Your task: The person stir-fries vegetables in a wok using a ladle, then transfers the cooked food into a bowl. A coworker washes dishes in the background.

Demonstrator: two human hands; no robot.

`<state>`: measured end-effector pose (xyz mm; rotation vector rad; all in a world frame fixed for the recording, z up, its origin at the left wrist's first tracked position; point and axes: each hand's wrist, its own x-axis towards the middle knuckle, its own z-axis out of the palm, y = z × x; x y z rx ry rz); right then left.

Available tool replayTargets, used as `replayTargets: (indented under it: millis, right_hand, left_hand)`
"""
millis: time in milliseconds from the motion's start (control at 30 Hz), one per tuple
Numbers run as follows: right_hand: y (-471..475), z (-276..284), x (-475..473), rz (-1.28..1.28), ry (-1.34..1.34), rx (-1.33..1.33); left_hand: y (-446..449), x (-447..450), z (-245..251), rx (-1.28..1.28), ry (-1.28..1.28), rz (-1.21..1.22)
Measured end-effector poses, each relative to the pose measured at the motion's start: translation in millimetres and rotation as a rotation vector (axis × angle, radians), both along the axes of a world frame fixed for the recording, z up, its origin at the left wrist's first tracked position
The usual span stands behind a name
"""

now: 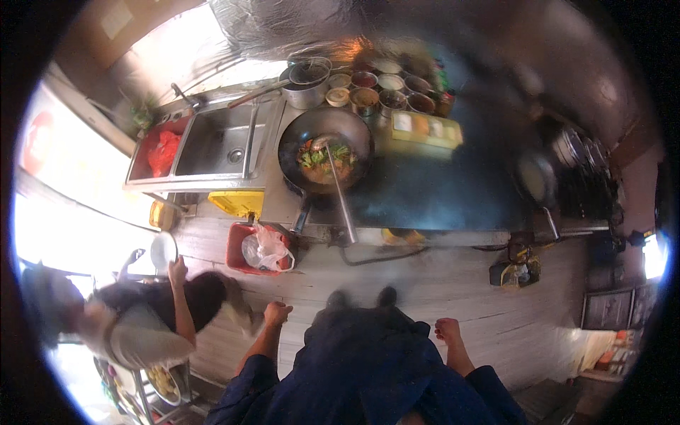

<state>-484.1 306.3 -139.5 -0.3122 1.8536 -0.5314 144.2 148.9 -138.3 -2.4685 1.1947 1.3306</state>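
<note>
My left hand (277, 313) hangs over the floor in front of my body, its fingers curled and nothing visible in it. On the other side, my right hand (447, 329) is also loosely curled, with no object showing. Both are apart from the counter. Ahead, a dark wok (361, 127) rests near the counter's left part, its handle (300, 215) towards me. Green leafy vegetables and other food (324, 162) lie inside. A metal ladle (340, 191) stands in the food, its long handle leaning over the counter's front edge.
Left of the wok is a steel sink (212, 143). Several seasoning pots (365, 100) and a yellow container (427, 130) stand behind. A red bin (234, 249) holds a plastic bag. At left, a person (154, 324) holds a white plate (163, 251). A pan (531, 178) sits right.
</note>
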Motion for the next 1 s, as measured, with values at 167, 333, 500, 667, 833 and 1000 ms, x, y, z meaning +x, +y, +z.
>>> replayTargets:
  millis: [167,333,500,667,833,1000]
  right_hand:
    - [-53,16,-49,0.006,0.103,-0.015]
    - [-84,12,-82,0.082,0.043,0.037]
    - [-96,-3,-80,0.223,0.081,0.062]
    - [-98,-14,-62,0.292,0.104,0.052]
    - [-93,-10,-41,0.262,0.085,0.061]
    - [-84,7,-12,0.201,0.068,0.034]
  left_hand:
    - [50,-46,-3,-0.032,0.041,0.282]
    - [84,-81,30,-0.082,0.115,0.476]
    - [114,-82,42,-0.053,0.089,0.552]
    - [135,-67,18,-0.009,0.094,0.585]
    - [127,-57,15,-0.034,0.142,0.553]
    - [105,-31,21,-0.040,0.154,0.520]
